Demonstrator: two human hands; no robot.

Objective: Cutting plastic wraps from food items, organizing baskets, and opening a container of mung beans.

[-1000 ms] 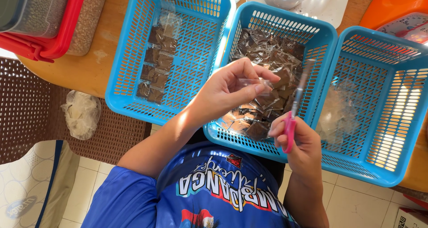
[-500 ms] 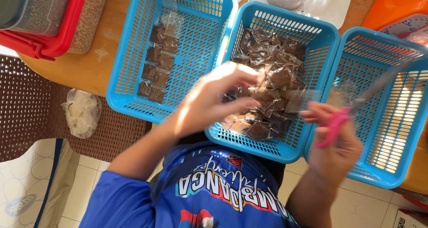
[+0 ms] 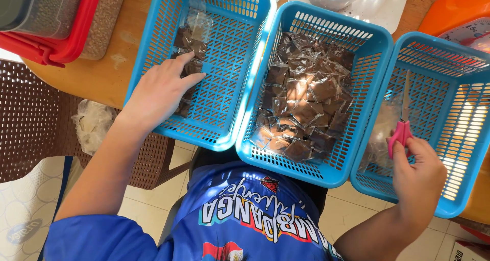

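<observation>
Three blue plastic baskets stand side by side on a wooden table. My left hand point(image 3: 159, 90) rests inside the left basket point(image 3: 229, 62), its fingers on a row of small clear packets with brown contents point(image 3: 188, 41). The middle basket point(image 3: 377, 62) is heaped with several of the same packets point(image 3: 306, 105). My right hand point(image 3: 418, 177) hovers over the right basket point(image 3: 459, 113) and holds pink-handled scissors point(image 3: 402, 123), blades pointing away from me. Clear plastic scraps point(image 3: 380, 133) lie in that basket.
A red-lidded container point(image 3: 51, 46) sits at the far left of the table point(image 3: 102, 77). A white tray with a bowl point(image 3: 357, 1) is at the back, an orange object point(image 3: 454, 11) at the far right. A brown woven chair point(image 3: 30, 118) stands below left.
My left hand has swung from the middle basket to the left basket and lies on the packets there. My right hand has moved right with the scissors, over the right basket.
</observation>
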